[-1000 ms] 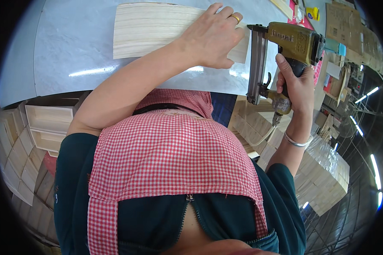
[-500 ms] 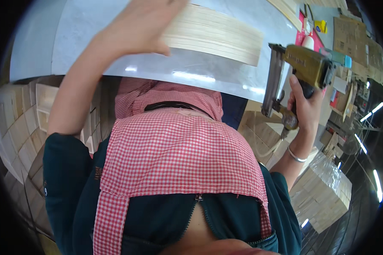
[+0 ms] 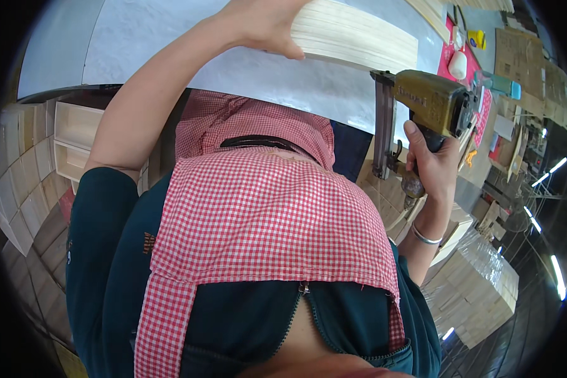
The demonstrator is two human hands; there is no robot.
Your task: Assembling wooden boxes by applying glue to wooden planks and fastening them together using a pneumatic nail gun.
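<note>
Near the top edge, my left hand [image 3: 268,26] grips the left end of a pale wooden piece [image 3: 359,36], its thumb against the near edge. The other fingertips pass out of the picture. This long, flat-faced piece lies across the light grey tabletop [image 3: 233,72]. My right hand [image 3: 436,160] is wrapped around the black handle of a brass-coloured air nail gun [image 3: 425,97], held upright at the table's near edge. Its long dark magazine points toward me, and its front end overlaps the piece's near right corner; whether they touch I cannot tell.
A white bottle [image 3: 458,65] and a yellow container [image 3: 477,40] stand beyond the nail gun. Wooden boxes [image 3: 75,123] are stacked at the left. A wrapped stack of wooden boxes [image 3: 472,290] stands at the lower right, and cardboard cartons [image 3: 520,60] at the far right.
The wooden piece and my left hand have shifted right and slightly away from me. My right hand has brought the nail gun left, closer to the piece's right end.
</note>
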